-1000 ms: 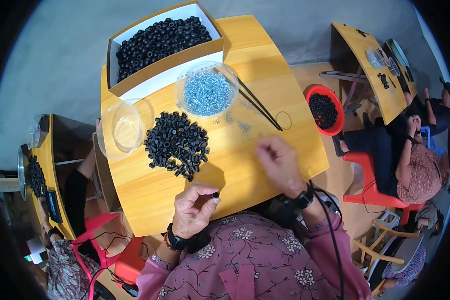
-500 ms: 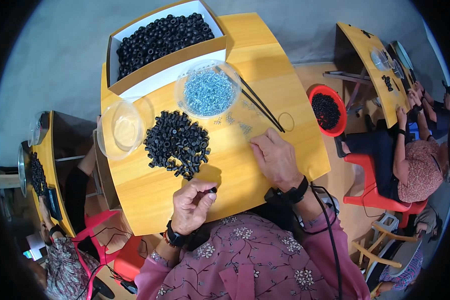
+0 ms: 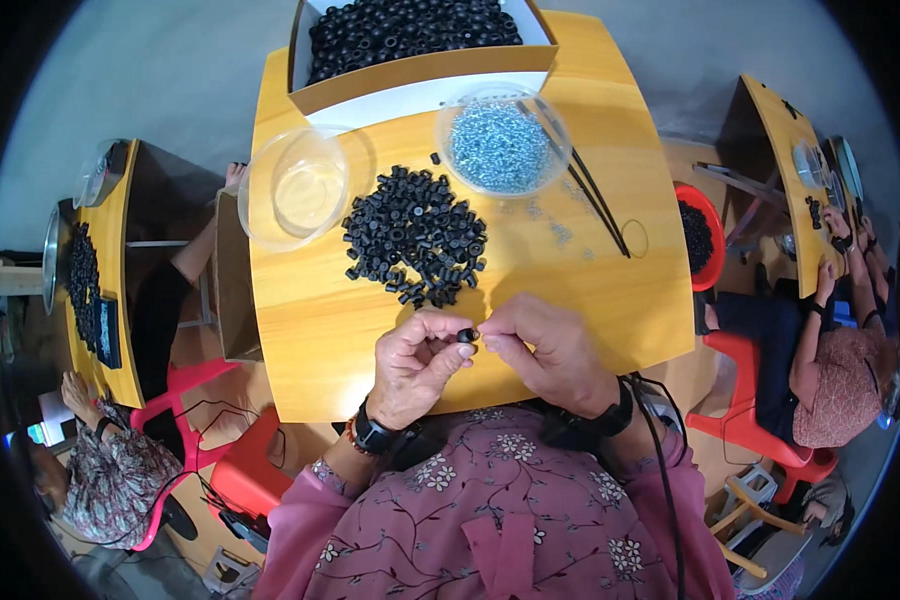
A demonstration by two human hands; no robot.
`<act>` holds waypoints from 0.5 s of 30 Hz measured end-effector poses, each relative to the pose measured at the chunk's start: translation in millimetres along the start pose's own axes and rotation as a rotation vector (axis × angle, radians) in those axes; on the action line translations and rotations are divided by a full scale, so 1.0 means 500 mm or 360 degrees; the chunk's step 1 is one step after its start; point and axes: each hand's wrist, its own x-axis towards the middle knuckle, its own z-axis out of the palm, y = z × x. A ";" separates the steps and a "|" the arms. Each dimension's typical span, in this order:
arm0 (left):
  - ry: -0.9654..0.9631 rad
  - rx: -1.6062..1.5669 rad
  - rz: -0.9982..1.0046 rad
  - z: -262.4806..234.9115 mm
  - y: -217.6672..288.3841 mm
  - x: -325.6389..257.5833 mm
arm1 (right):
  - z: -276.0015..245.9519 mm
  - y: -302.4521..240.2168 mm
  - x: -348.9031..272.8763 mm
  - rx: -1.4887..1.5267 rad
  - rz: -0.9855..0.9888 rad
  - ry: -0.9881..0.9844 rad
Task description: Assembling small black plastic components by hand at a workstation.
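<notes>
Between thumb and fingers, my left hand pinches a small black cylindrical part just above the table's near edge. The thumb and forefinger of my right hand are closed at the right end of that part. Whatever tiny piece they pinch there is too small to make out. Just beyond my hands is a loose pile of similar black parts. Behind it and to the right, a round clear tub holds many tiny silvery-blue pieces. A few such loose pieces lie scattered on the wood.
An open box of round black pieces stands at the far edge. A clear tub sits left of the pile. Two thin black sticks and a thin loop lie at right. A red bowl and other people's tables flank mine.
My right hand has come from the scattered tiny pieces to the black part in my left hand. My view has shifted, so the table sits higher and farther right.
</notes>
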 end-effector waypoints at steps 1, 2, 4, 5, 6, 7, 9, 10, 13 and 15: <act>0.0008 -0.0028 -0.0017 0.001 0.000 0.000 | 0.004 -0.003 0.003 0.0000 -0.0015 0.0003; 0.0029 -0.0068 -0.0023 0.000 -0.002 -0.001 | 0.009 -0.003 0.006 -0.0048 -0.0058 0.0009; 0.0057 -0.0158 -0.0042 0.000 -0.006 -0.002 | 0.013 -0.002 0.008 -0.0153 -0.0134 0.0031; 0.0045 -0.0148 -0.0037 -0.002 -0.007 -0.001 | 0.012 -0.005 0.009 -0.0216 -0.0164 -0.0001; 0.0035 -0.0135 -0.0035 -0.005 -0.007 -0.001 | 0.009 -0.010 0.011 -0.0275 -0.0194 -0.0034; 0.0025 -0.0123 -0.0032 -0.006 -0.007 -0.001 | 0.006 -0.016 0.012 -0.0335 -0.0224 -0.0067; 0.0006 -0.0084 -0.0067 -0.008 -0.006 -0.003 | 0.001 -0.027 0.012 -0.0468 -0.0268 -0.0165; 0.0000 -0.0062 -0.0083 -0.009 -0.006 -0.003 | 0.002 -0.031 0.013 -0.0532 -0.0295 -0.0215; 0.0022 -0.0115 -0.0108 -0.004 0.000 -0.002 | 0.011 -0.043 0.008 -0.0665 -0.0330 -0.0216; 0.0017 -0.0181 -0.0064 -0.011 -0.006 -0.001 | 0.024 -0.047 0.002 -0.0667 -0.0350 -0.0144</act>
